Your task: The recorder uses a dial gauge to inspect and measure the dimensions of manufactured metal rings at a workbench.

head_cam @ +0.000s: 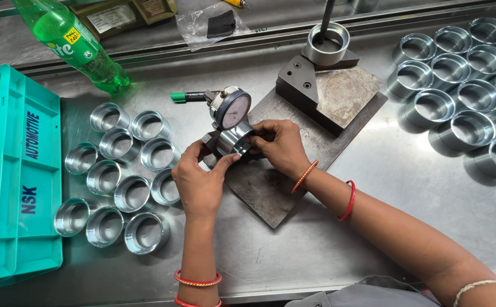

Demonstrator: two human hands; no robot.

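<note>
Both hands closed on one metal ring, held against the foot of a dial gauge over the dark steel plate on the tabletop. Left hand cupping the ring from the near-left side, thumb pressed on its rim; right hand pinching it from the right, fingertips wrapped over the top edge. Best done with the ring seated square against the gauge's contact, no tilt, and pressure even from both sides so the needle settles. Worth rocking gently rather than forcing, and reading only with the dial face turned squarely upward toward the eyes. Exact contact point hidden under the fingers, so cannot tell whether the ring sits flush. Left of the left hand, a cluster of rings standing open-side up beside a teal crate; far right of the right hand, a second cluster, well apart from the first, so no mixing if kept that way. Beyond the hands, a green marker, a green bottle, and a block fixture with a ring on it.
</note>
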